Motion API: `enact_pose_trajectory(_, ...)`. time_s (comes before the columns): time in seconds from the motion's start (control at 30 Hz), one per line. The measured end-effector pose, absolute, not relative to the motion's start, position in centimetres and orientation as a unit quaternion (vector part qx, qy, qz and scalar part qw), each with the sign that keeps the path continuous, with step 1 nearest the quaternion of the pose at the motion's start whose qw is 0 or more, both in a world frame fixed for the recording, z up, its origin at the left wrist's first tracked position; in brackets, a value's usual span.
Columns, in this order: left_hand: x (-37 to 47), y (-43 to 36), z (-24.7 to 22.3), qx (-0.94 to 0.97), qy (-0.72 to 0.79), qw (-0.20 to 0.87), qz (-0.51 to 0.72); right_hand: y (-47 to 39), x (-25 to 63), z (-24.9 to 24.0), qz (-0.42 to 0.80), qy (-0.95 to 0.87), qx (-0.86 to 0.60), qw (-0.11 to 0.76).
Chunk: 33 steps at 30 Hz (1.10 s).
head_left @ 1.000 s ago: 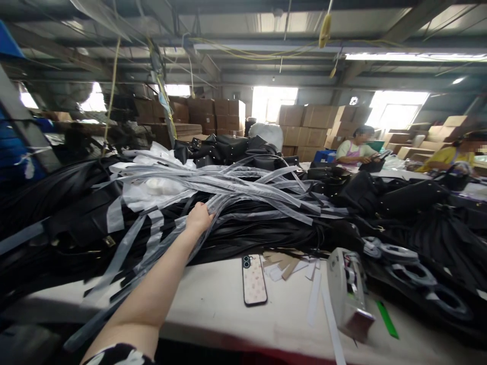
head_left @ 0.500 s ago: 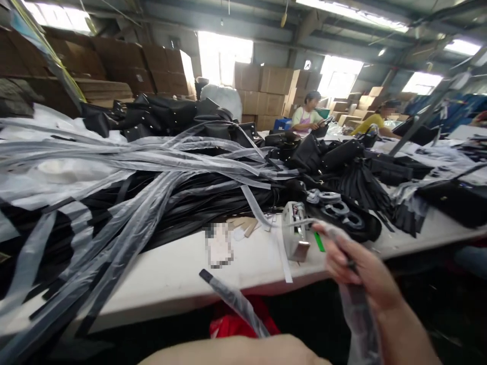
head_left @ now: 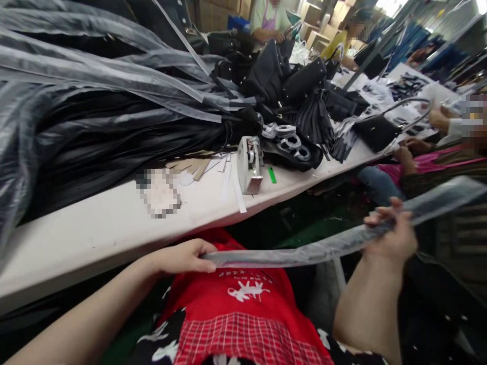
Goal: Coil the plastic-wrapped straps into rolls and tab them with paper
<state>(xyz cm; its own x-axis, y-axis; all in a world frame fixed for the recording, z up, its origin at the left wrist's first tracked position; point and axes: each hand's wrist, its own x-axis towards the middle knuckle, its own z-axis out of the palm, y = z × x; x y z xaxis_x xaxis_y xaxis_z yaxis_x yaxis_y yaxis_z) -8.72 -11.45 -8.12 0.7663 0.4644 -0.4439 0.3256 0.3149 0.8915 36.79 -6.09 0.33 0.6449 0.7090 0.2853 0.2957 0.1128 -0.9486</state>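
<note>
A black strap in a clear plastic sleeve stretches across the front of my red apron. My left hand pinches one end of it, thumb on top. Further right, my right hand is closed around the sleeved strap, and a length of the plastic runs on past it to the right edge. A grey tape dispenser stands near the table's front edge, beyond both hands. Beside it lies a small green piece.
Sleeved black straps are heaped on the left of the white table. Black bags, white rings and paper strips lie around the dispenser. A co-worker in pink sits at right; others work behind.
My right hand has moved from beside the dispenser, back towards me and right. My left hand has come into view gripping the strap's end, and the strap now spans both hands. The view has tilted down.
</note>
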Motion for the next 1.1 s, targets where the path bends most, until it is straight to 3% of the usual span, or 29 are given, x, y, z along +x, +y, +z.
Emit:
enact_pose_trajectory(0.1, -7.0, -11.4, -7.8, 0.556, 0.384, 0.727, 0.125, -4.3, 34.0, -4.4, 0.166, -0.450, -0.731, 0.486)
enact_pose_trajectory(0.2, -4.1, -11.0, -7.3, 0.600, 0.426, 0.661, 0.149, -5.4, 28.5, -7.2, 0.149, -0.575, -0.698, 0.400)
enact_pose_trajectory(0.3, -1.3, -10.3, -6.9, 0.653, 0.374, 0.641, 0.150, -7.6, 22.3, -7.5, 0.310, -0.775, -0.503, 0.225)
enact_pose_trajectory(0.4, -0.9, -9.3, -6.9, 0.640, 0.296, 0.699, 0.117, -8.7, 19.4, -6.7, 0.485, -0.787, -0.373, 0.076)
enact_pose_trajectory(0.7, -7.8, -8.7, -9.0, 0.421, 0.212, 0.881, -0.049, -7.3, 25.1, -6.1, 0.486, -0.721, -0.477, 0.129)
enact_pose_trajectory(0.9, -9.5, -9.1, -8.6, 0.280, 0.228, 0.917, 0.171, -7.2, 26.5, -6.5, 0.526, -0.690, -0.487, 0.096)
enact_pose_trajectory(1.1, -8.5, -5.8, -5.3, 0.150, 0.204, 0.856, 0.452, -8.1, 21.7, -8.4, 0.508, -0.715, -0.472, 0.082)
